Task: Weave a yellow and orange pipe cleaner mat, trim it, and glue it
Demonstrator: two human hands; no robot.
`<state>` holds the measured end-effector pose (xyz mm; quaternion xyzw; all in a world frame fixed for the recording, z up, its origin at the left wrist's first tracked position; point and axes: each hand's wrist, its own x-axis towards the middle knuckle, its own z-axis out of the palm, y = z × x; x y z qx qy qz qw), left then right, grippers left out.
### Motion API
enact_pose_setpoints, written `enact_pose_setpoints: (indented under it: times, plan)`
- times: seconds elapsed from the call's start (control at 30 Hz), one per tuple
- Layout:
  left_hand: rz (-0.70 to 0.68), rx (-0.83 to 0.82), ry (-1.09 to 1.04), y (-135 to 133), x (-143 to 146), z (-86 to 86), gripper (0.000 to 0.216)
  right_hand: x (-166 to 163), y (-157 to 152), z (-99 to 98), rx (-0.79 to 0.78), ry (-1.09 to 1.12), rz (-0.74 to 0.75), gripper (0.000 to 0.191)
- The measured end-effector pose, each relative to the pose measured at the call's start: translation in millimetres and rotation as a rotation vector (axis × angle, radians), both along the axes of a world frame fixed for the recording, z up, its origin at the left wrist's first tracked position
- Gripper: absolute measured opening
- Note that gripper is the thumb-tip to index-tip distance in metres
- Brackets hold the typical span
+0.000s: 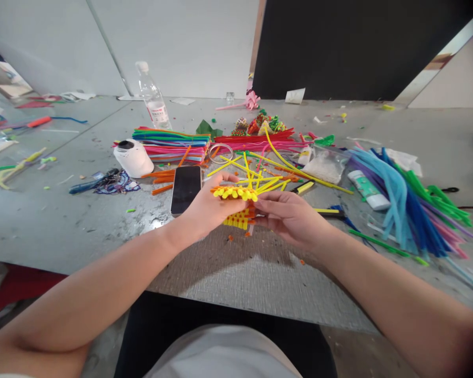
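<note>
Between my hands, above the table's front part, is a woven piece of yellow and orange pipe cleaners [236, 219], with loose yellow ends sticking out to the back right. My left hand [211, 202] is closed around its left side. From the right, my right hand [286, 215] pinches its edge, fingers bent together; the fingertips are partly hidden. Just left of my left hand lies a black-screened phone [186, 190]. Behind the woven piece, yellow pipe cleaners [247, 167] lie crossed on the table. Scissors [331, 211] with dark handles lie right of my right hand.
A plastic bottle [153, 100] and a white thread cone [134, 158] stand at left. Bundled colourful pipe cleaners [169, 142] lie behind. At right are a tube [368, 190], a bag of white bits [326, 165] and blue pipe cleaners [410, 210]. The table edge [260, 314] runs before me.
</note>
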<state>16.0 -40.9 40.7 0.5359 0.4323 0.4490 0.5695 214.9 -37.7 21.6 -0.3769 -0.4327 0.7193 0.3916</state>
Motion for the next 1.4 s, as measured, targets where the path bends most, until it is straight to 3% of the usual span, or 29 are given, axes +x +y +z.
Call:
enact_pose_setpoints:
  times: [0.17,0.3,0.4,0.5,0.63,0.73,0.83,1.0,1.2,1.4]
  plan:
    - [0.052,0.038,0.028,0,5,-8.6,0.042,-4,1,-5.8,0.109,-0.109,-0.038,0.032]
    - [-0.051,-0.051,-0.072,-4,8,-12.2,0.046,-3,0,-12.8,0.256,-0.276,-0.112,0.035]
    - [-0.09,-0.03,-0.067,-4,7,-15.1,0.051,-2,-2,-15.2,0.323,-0.344,-0.189,0.035]
    - [-0.051,0.003,-0.026,-2,6,-16.0,0.053,-3,-2,-13.4,0.282,-0.324,-0.209,0.033]
    - [0.044,0.019,-0.053,4,4,-12.0,0.047,-5,1,-7.4,0.081,-0.079,-0.183,0.027]
    - [-0.013,0.065,-0.094,8,3,-9.0,0.035,-5,2,-3.5,0.03,0.018,-0.151,0.019]
    - [-0.081,0.055,-0.081,7,2,-7.6,0.03,-5,-1,-0.1,0.037,0.015,-0.102,0.017]
    - [-0.095,-0.12,-0.107,4,3,-5.4,0.032,-5,-3,4.2,0.048,0.036,-0.075,0.017]
    - [-0.132,-0.148,-0.207,7,4,-5.5,0.04,-4,-4,2.3,0.078,0.039,-0.004,0.025]
    - [-0.05,-0.087,-0.154,5,7,-11.6,0.029,-4,-3,-8.5,0.243,-0.195,-0.019,0.033]
